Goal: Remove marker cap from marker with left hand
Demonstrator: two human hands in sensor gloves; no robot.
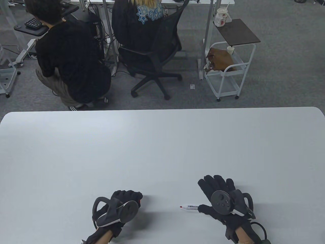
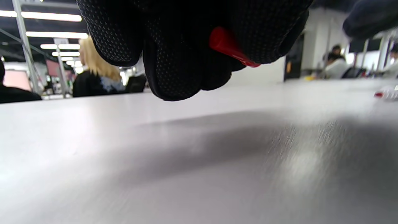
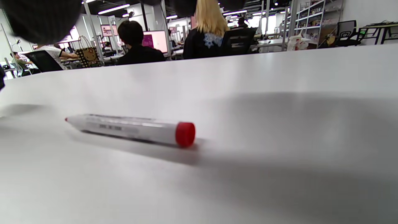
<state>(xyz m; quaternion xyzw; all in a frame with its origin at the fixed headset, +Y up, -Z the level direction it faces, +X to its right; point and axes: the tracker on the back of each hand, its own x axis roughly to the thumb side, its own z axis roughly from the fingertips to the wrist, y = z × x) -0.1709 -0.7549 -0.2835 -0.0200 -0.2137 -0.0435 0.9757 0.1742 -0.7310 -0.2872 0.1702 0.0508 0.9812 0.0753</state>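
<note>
- Lower left of the table view: the left hand is curled, its fingers gripping the red marker cap.
- Lower right: the right hand lies spread flat, with the uncapped marker lying on the white table just beside its thumb.
- Upper frame, beyond the table: a crouching person, an office chair and a white cart.

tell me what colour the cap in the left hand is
Red: the cap shows best in the left wrist view, gripped by the left hand.
</note>
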